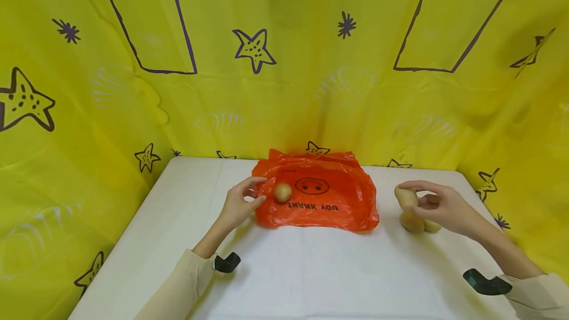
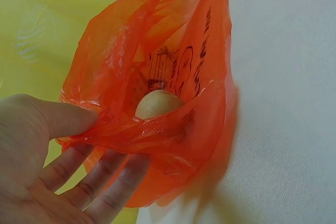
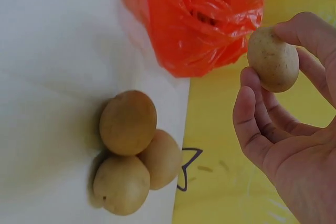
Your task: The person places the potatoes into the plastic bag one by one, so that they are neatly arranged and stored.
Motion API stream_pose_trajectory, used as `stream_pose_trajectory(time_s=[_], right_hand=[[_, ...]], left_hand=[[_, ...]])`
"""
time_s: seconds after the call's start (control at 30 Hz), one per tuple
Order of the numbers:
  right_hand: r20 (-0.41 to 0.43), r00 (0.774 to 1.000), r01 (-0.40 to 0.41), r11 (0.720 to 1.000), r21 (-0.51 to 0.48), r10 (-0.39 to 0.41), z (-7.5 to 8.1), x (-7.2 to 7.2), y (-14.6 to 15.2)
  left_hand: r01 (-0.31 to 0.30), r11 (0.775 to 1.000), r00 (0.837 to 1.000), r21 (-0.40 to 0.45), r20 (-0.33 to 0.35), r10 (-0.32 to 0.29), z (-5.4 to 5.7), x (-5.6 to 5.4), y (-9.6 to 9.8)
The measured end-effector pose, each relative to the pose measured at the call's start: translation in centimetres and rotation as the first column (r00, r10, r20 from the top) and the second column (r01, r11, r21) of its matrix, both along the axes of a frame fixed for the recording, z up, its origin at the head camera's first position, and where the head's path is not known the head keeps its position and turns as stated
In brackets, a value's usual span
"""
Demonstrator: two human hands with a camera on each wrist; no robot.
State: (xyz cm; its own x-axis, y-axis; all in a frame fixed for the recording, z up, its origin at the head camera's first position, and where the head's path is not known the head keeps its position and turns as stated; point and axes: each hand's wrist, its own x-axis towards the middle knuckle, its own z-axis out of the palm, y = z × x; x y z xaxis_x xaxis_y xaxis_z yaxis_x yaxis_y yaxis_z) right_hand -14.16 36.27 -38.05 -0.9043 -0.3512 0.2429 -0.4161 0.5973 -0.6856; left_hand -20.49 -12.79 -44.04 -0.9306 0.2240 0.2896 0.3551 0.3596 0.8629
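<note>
Now pinches a potato [image 1: 405,197] with the right hand [image 1: 448,208], apart and rightward from the red plastic bag [image 1: 348,215] at mid-frame; pinches its left rim [image 2: 123,130] with the left hand [image 1: 236,205].

Bench [image 1: 275,280]: white top, fine-textured, faint creases, rounded far corners. Directly on it: one red-orange plastic bag [image 1: 317,217], around mid-width by the far edge, mouth open, "THANK YOU" print upside down from the head view. Right of the bag and apart from it: three potatoes [image 3: 128,123], bunched and touching, one browner than the other two.
</note>
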Motion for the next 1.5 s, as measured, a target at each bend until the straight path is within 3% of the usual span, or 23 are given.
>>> stream_pose_trajectory(time_s=[0.3,0.87,1.2,1.5], right_hand=[[0.034,0.998,-0.048,0.997,-0.061,0.050,0.4,0.1,-1.9],[0.059,0.993,-0.095,0.991,-0.091,0.101,0.8,0.4,-5.7],[0.073,0.992,-0.096,0.990,-0.102,0.104,0.2,0.0,-7.4],[0.033,0.984,-0.167,0.972,-0.165,0.175,-1.2,-0.9,-9.4]], left_hand=[[-0.001,1.000,1.000,-0.010,0.007,0.001,0.0,-0.1,0.1],[0.002,1.000,1.000,0.012,0.007,-0.002,-0.2,-0.2,0.1],[0.000,1.000,1.000,0.010,-0.007,0.000,-0.1,-0.1,0.1],[-0.005,1.000,1.000,0.023,-0.014,0.005,0.0,-0.2,0.2]])
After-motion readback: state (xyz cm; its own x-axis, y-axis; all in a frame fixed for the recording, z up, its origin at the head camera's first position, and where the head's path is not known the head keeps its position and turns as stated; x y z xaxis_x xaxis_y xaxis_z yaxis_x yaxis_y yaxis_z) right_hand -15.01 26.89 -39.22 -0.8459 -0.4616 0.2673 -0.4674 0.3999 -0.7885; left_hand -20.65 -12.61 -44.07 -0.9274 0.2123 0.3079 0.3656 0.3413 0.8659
